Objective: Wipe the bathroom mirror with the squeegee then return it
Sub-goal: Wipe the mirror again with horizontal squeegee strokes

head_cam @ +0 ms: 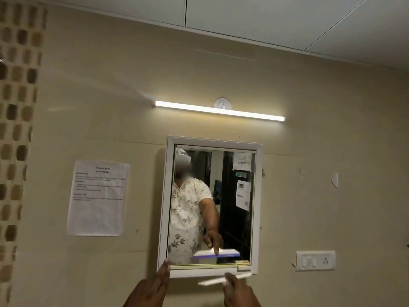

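Observation:
A white-framed mirror hangs on the beige wall. My right hand is shut on a white squeegee, whose blade lies blurred just below the mirror's bottom frame. My left hand has straight fingers, and its fingertips touch the frame's lower left corner. The glass reflects a person in a floral shirt and the squeegee's white and purple blade.
A lit tube light is mounted above the mirror. A printed paper sheet is taped to the wall on the left. A white switch plate sits at the right. Brown mosaic tiles run down the far left.

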`<control>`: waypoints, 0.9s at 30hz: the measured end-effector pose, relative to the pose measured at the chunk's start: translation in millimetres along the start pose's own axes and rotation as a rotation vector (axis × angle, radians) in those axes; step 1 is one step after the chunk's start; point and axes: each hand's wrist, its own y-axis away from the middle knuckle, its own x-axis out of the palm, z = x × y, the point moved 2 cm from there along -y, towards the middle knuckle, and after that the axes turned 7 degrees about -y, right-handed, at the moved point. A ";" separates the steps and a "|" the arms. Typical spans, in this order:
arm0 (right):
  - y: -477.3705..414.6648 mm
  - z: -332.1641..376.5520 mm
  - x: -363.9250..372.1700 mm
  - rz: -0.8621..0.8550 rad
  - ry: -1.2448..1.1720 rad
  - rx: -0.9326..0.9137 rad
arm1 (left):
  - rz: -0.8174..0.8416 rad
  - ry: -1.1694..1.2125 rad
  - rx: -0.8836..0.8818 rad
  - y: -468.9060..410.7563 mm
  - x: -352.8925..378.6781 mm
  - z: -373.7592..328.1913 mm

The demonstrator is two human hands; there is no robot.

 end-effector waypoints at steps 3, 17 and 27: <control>-4.6 43.3 -29.7 -0.006 0.012 -0.137 | 0.096 0.262 -0.083 -40.7 -30.2 -4.0; -17.1 206.2 -160.7 -0.396 -0.240 -0.562 | -0.159 -0.032 -0.112 -212.5 -168.5 51.0; -43.5 164.1 -139.7 -0.428 -0.278 -0.446 | -0.064 -0.082 -0.115 -195.7 -132.8 47.2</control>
